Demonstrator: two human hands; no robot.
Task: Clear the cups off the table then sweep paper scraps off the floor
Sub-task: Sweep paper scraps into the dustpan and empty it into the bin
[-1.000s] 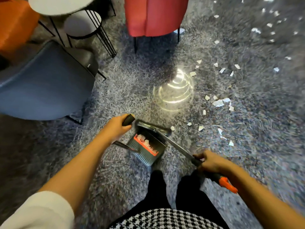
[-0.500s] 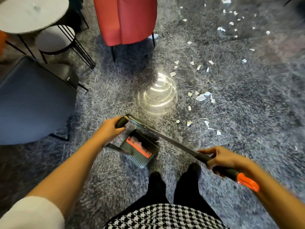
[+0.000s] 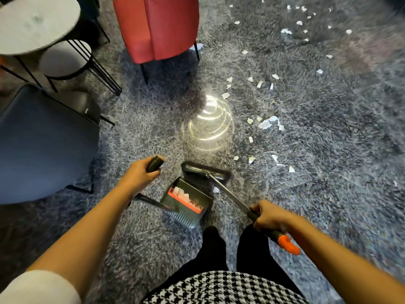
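You're on grey shag carpet [image 3: 328, 194]: blue chair [image 3: 43, 145] at L, red chair [image 3: 157, 27] ahead, round table [image 3: 37, 20] top L. The dustpan [image 3: 186, 200] is just ahead of your feet, w/ the broom [image 3: 203, 170] head just beyond its mouth. L hand [image 3: 140, 176] is wrapped round the dustpan's upright handle. R hand [image 3: 269, 216] is fisted on the broom shaft near its orange end. Paper scraps [image 3: 266, 123] are strewn ahead-R. A lone scrap [image 3: 215, 189] lies btwn broom head and pan.

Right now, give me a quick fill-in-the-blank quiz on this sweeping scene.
The left hand grips the handle of the ____.
The right hand grips the ____, orange at its end.
White ____ scraps lie scattered on the grey carpet.
The chair at top centre is ____.
Missing: dustpan, broom, paper, red.
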